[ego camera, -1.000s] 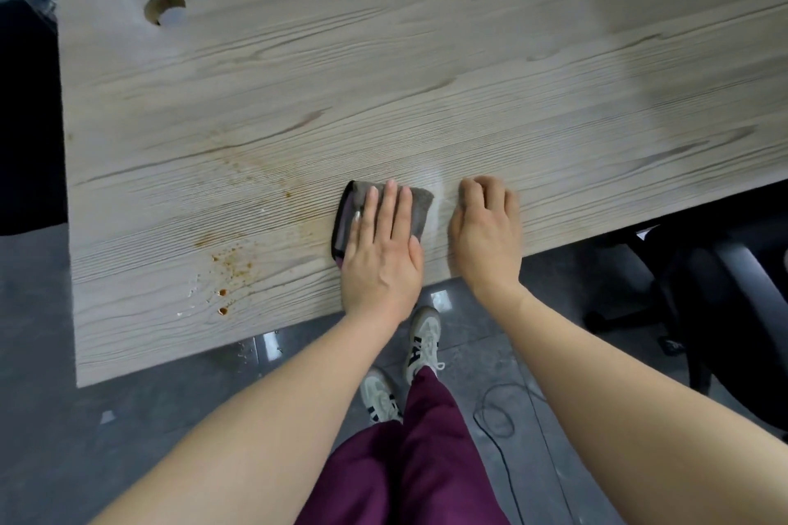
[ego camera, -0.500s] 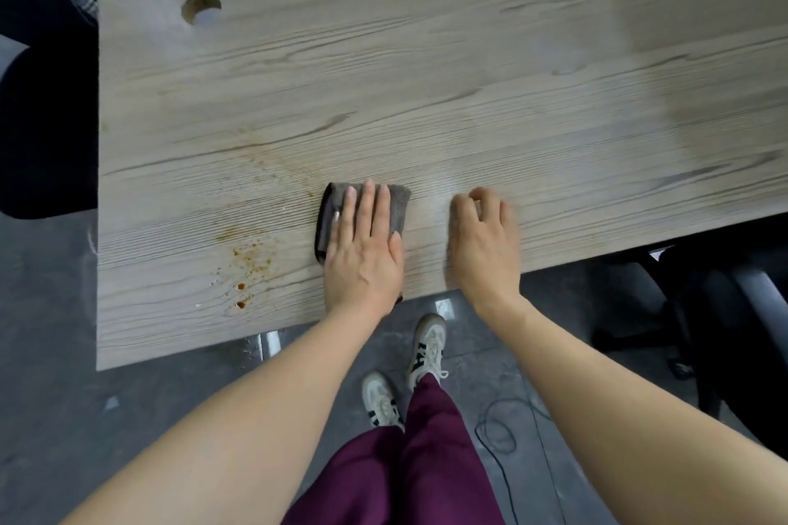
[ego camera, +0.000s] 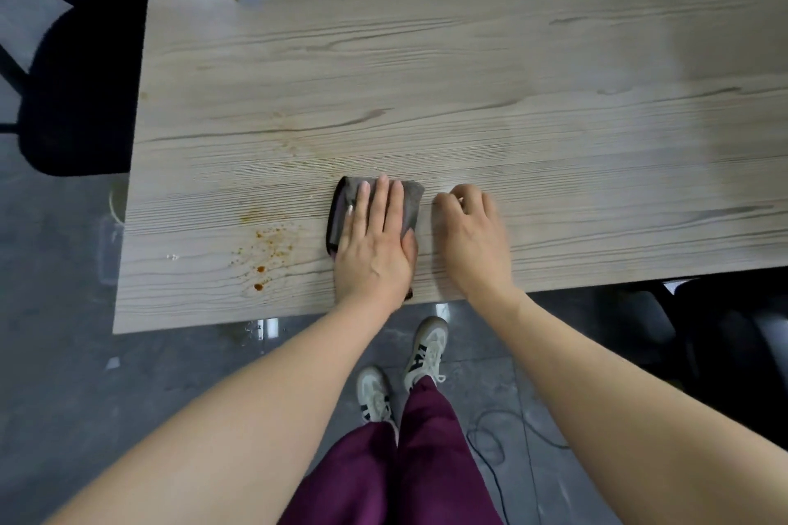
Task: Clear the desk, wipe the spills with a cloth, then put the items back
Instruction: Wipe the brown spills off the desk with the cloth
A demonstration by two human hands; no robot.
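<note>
The left hand [ego camera: 375, 251] lies flat, fingers straight and together, pressing a folded grey-brown cloth [ego camera: 411, 205] onto the pale wood-grain desk [ego camera: 469, 77]. It grips nothing; the palm simply pins the cloth, which shows past the fingertips and along the hand's outer side. The right hand [ego camera: 471, 234] rests just beside it, empty, fingers loosely curled with their tips on the bare desk.

The orange-brown spatter of spilled drops [ego camera: 266, 251] sits to the left of the left hand, near the desk's front edge and apart from the cloth. A fainter brownish smear [ego camera: 294, 149] runs ahead of that spatter, further from the person. The wiping step looks to be in hand, with this spill not yet reached.

Risks from here, as I judge them:
- The drops look partly dried, so a light pass may smear them along the grain grooves instead of lifting them.
- The cloth is small and held only by palm pressure. A fast sideways sweep could let it bunch or slide out from under the hand.
- The spatter lies close to the front edge, so a stroke toward the person could push residue off onto the grey floor [ego camera: 85, 375] or the maroon trousers [ego camera: 405, 473].
- The faint smear is easy to miss.
</note>
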